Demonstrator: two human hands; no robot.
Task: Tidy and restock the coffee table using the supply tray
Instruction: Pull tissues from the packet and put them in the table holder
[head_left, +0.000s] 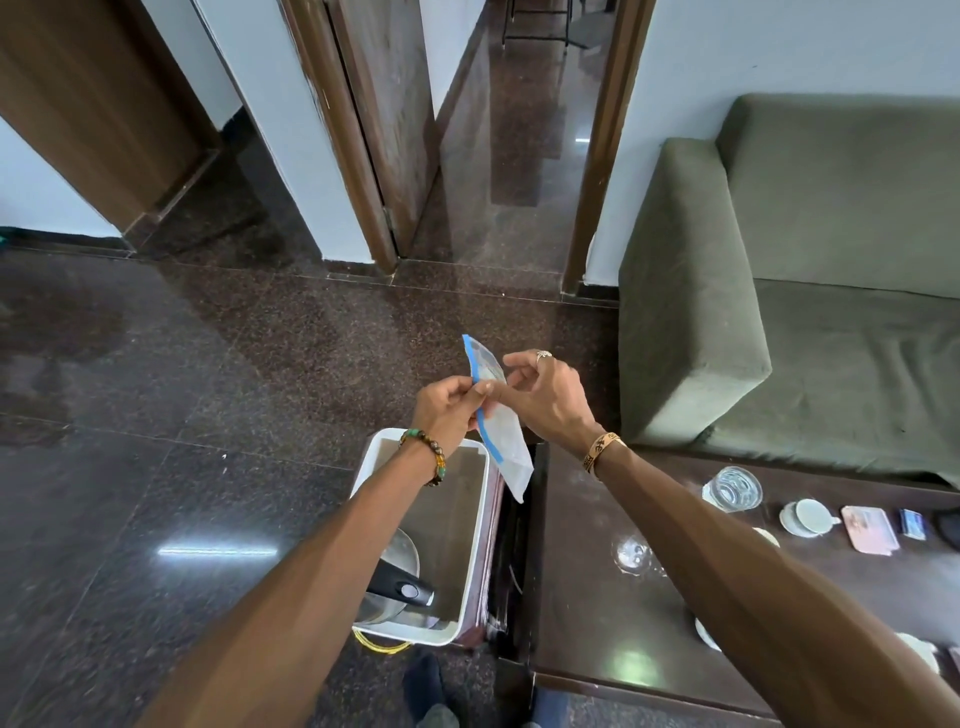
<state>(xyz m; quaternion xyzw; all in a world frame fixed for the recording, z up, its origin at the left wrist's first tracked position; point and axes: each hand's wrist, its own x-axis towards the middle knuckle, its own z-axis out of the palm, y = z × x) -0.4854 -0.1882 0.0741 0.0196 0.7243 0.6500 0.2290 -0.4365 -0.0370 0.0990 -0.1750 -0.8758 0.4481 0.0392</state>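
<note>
1. Zip bag (508, 451): clear plastic with a blue seal strip along one long edge. It was held in the air and tilted, with its lower corner hanging over the gap between tray and desk. Its contents could not be made out.

2. Left grip (447, 410): closed on the zip bag, thumb and fingers pinching the blue strip near its middle. There was a bead bracelet (429, 458) on the wrist.

3. Right grip (550, 395): also pinching the zip bag, thumb and forefinger meeting the left grip at the seal, with the other fingers curled and raised. It wore a ring (544, 355) on one finger and a patterned band (602, 449) at the wrist.

4. Supply tray (480, 519): white and rectangular with a grey floor, it sat just beside the desk's left end, directly below the hands.

5. Kettle (395, 582): clear-bodied with a black handle. It stood in the near part of the supply tray.

6. Desk (587, 582): dark, glossy and low, it stood in front of a green sofa (831, 260).

7. On the desk, along the far edge from left to right, were a glass tumbler (732, 488), a white cup (808, 517) on a saucer, a pink packet (870, 530) and a small blue packet (911, 522). A second clear glass (631, 556) stood nearer, partly hidden by the right forearm.

8. Yellow cable (379, 646): lay on the dark stone floor (156, 415) at the tray's near corner.
</note>
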